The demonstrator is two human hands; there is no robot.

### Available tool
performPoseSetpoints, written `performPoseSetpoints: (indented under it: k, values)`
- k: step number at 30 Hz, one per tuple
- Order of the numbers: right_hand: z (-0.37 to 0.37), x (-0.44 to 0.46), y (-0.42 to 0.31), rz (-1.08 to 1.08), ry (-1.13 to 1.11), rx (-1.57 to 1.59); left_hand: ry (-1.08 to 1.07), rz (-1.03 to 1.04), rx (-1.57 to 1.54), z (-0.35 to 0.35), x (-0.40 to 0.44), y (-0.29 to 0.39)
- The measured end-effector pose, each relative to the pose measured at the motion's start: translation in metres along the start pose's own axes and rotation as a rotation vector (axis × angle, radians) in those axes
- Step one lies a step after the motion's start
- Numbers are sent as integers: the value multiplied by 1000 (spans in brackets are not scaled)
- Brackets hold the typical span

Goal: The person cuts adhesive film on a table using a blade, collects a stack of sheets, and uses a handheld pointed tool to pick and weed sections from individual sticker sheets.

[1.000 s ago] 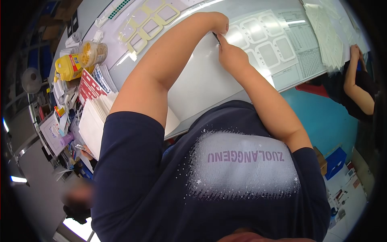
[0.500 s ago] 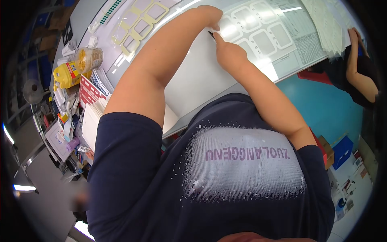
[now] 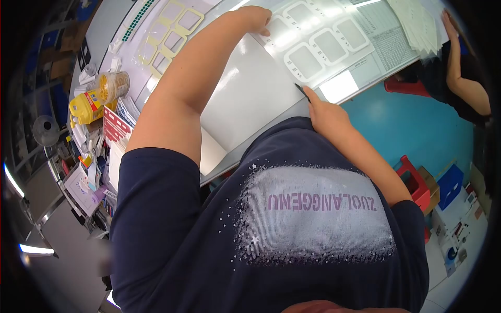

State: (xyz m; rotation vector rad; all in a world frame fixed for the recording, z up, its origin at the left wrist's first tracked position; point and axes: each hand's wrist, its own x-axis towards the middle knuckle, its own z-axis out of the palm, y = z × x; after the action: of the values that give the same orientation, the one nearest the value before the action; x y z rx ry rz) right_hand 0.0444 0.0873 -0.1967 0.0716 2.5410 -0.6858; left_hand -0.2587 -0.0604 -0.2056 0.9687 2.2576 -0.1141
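Note:
My left hand [image 3: 257, 20] is at the far end of a smooth whitish sheet [image 3: 250, 88]. Its fingers are curled, with the tips down by the edge of a film sheet with rounded white frames [image 3: 327, 46]; whether they pinch anything is hidden. My right hand [image 3: 327, 113] is closed around a thin black pointed tool [image 3: 301, 92], whose exact kind I cannot make out. The tool's tip is by the near corner of the whitish sheet, just below the framed film. Both sheets lie on the work table.
Cream frames [image 3: 175, 34], a tub with a yellow lid [image 3: 113, 86] and a yellow jug [image 3: 85, 107] are at the left. A stack of pale sheets [image 3: 415, 23] lies at the right, beside another person's arm [image 3: 455, 68]. A red stool [image 3: 415, 182] stands below.
My right hand has drawn the black tool back toward my body and to the right, along the border between the sheets. My left hand stays at the far end; the view has shifted slightly.

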Motion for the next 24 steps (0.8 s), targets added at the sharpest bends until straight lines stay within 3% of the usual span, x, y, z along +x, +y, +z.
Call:
performPoseSetpoints:
  k: [5,8,10,14,20,24]
  values:
    - [-10,-47,22,63,-109,4,8,2,6,1,0,0]
    - [-17,-60,42,4,76,201,53,-16,-5,13,-1,-1]
    - [-47,-55,47,172,228,267,121,-53,-9,20,-11,5]
    - [-84,3,128,205,659,121,286,-85,14,45,-42,47]
    - [-142,85,223,282,680,-95,250,10,-84,77,-102,160]
    - [-159,100,216,88,813,-277,276,-79,-160,95,-107,192]
